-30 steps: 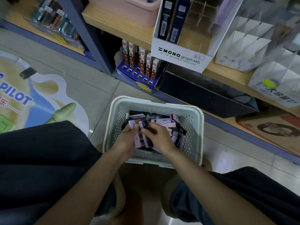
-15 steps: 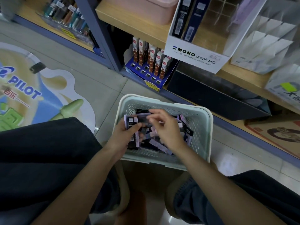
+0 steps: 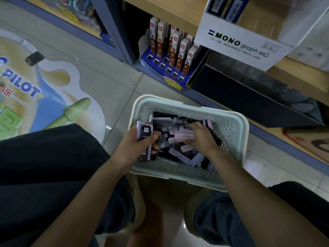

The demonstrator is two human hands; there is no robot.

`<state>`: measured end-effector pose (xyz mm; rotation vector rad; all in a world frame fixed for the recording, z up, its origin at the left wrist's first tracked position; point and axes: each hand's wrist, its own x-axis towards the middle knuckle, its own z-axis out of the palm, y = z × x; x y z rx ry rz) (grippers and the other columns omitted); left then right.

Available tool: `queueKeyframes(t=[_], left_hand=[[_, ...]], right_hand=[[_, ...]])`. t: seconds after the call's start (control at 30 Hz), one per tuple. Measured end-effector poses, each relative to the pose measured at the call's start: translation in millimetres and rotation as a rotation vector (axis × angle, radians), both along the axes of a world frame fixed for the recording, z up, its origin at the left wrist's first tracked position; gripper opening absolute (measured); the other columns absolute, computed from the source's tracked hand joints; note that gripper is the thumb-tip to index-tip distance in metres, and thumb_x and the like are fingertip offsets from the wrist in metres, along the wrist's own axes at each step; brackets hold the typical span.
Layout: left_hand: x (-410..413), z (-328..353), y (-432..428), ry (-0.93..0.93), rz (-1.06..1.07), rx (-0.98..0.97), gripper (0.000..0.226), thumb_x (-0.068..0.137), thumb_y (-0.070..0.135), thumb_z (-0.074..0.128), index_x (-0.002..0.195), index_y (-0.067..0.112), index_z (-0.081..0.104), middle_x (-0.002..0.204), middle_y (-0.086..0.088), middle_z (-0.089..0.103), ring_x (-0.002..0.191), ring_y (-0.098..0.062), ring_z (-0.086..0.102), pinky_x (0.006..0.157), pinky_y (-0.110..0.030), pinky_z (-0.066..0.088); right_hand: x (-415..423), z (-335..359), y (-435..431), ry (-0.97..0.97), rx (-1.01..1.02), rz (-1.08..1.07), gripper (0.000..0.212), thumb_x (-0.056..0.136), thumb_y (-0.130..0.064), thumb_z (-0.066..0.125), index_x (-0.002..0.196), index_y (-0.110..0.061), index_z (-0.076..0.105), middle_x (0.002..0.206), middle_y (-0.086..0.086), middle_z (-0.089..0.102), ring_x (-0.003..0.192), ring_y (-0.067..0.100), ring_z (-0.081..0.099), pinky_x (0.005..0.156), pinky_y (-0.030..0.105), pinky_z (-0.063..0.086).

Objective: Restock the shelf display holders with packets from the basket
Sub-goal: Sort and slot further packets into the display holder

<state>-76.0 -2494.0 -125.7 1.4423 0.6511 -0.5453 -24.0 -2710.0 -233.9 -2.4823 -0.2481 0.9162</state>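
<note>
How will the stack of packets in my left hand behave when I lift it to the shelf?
Probably light: the left hand holds the whole stack of packets in one grip. Likely stiff, since they stick out past the hand without drooping. Smooth and loosely stacked, so some may slide out.

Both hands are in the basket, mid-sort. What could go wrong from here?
1. The left hand grips an uneven stack of packets; adding more may let one slip back into the basket.
2. The right hand digs through mixed black and lilac loose packets, so a wrong type could join the stack.
</note>
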Motion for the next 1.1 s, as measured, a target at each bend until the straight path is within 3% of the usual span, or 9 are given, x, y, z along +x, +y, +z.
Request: queueKeyframes(t=[0.2, 0.37, 0.53, 0.67, 0.77, 0.83, 0.93, 1.03, 1.1], left_hand=[[1, 3, -3, 0.001, -0.046, -0.019, 0.012, 0.092, 0.006, 0.055, 0.094, 0.017, 0.057, 0.102, -0.023, 0.066, 0.065, -0.013, 0.063, 0.062, -0.025, 0.056], [-2, 0, -3, 0.041, 0.035, -0.001, 0.017, 0.086, 0.002, 0.062, 0.088, 0.019, 0.063, 0.094, -0.018, 0.068, 0.055, -0.012, 0.055, 0.055, -0.025, 0.050], [-5, 4, -11, 0.075, 0.140, -0.040, 0.017, 0.082, 0.002, 0.067, 0.090, 0.016, 0.066, 0.078, -0.010, 0.065, 0.048, -0.011, 0.051, 0.048, -0.022, 0.047], [-8, 16, -19, 0.089, 0.374, -0.263, 0.024, 0.080, 0.000, 0.065, 0.098, 0.015, 0.065, 0.083, -0.007, 0.069, 0.056, -0.011, 0.059, 0.054, -0.020, 0.051], [-11, 28, -25, 0.064, 0.549, -0.453, 0.028, 0.076, 0.002, 0.063, 0.102, 0.013, 0.063, 0.094, -0.006, 0.072, 0.078, -0.013, 0.070, 0.064, -0.021, 0.056], [-11, 39, -29, 0.027, 0.594, -0.537, 0.028, 0.081, 0.004, 0.061, 0.108, 0.010, 0.061, 0.108, -0.012, 0.069, 0.095, -0.016, 0.069, 0.076, -0.025, 0.056], [-9, 61, -37, -0.050, 0.536, -0.625, 0.037, 0.084, 0.012, 0.059, 0.121, 0.006, 0.058, 0.118, -0.015, 0.065, 0.109, -0.021, 0.063, 0.096, -0.034, 0.047], [-7, 83, -49, -0.100, 0.494, -0.611, 0.047, 0.078, 0.025, 0.062, 0.120, 0.006, 0.058, 0.115, -0.018, 0.065, 0.100, -0.026, 0.063, 0.088, -0.038, 0.051], [-7, 95, -58, -0.117, 0.504, -0.588, 0.031, 0.083, 0.021, 0.059, 0.110, 0.006, 0.062, 0.105, -0.016, 0.068, 0.090, -0.023, 0.066, 0.073, -0.033, 0.056]], right_hand=[[0, -2, 4, 0.055, -0.181, 0.103, 0.058, 0.090, -0.029, 0.062, 0.139, -0.008, 0.039, 0.134, 0.015, 0.044, 0.124, 0.032, 0.040, 0.101, 0.035, 0.034], [-1, 7, 7, 0.116, -0.128, 0.046, 0.039, 0.099, -0.020, 0.047, 0.130, 0.003, 0.044, 0.130, 0.022, 0.044, 0.122, 0.033, 0.040, 0.096, 0.035, 0.036], [-5, 36, 7, 0.107, 0.005, -0.025, 0.011, 0.100, -0.019, 0.042, 0.097, -0.009, 0.044, 0.084, 0.007, 0.051, 0.083, 0.024, 0.053, 0.068, 0.033, 0.040], [-5, 74, 12, -0.022, 0.079, 0.025, 0.025, 0.101, -0.030, 0.038, 0.100, -0.006, 0.045, 0.076, -0.002, 0.049, 0.064, 0.012, 0.046, 0.062, 0.032, 0.033], [-2, 110, 20, -0.046, 0.246, -0.018, 0.026, 0.099, -0.032, 0.044, 0.103, -0.007, 0.050, 0.087, 0.001, 0.061, 0.071, 0.014, 0.060, 0.063, 0.033, 0.044], [-3, 136, 26, -0.032, 0.357, -0.044, 0.017, 0.098, -0.031, 0.048, 0.092, -0.014, 0.049, 0.076, -0.001, 0.062, 0.065, 0.004, 0.063, 0.061, 0.026, 0.047], [-9, 173, 35, -0.008, 0.441, -0.089, 0.017, 0.097, -0.034, 0.048, 0.090, -0.019, 0.051, 0.070, 0.004, 0.063, 0.061, 0.015, 0.063, 0.063, 0.037, 0.052], [-18, 202, 40, -0.049, 0.357, -0.061, 0.029, 0.097, -0.041, 0.042, 0.095, -0.013, 0.049, 0.074, 0.010, 0.061, 0.063, 0.020, 0.060, 0.063, 0.038, 0.050], [-25, 216, 39, -0.127, 0.206, 0.010, 0.034, 0.098, -0.043, 0.036, 0.098, -0.011, 0.044, 0.091, 0.014, 0.061, 0.079, 0.027, 0.058, 0.069, 0.039, 0.046]])
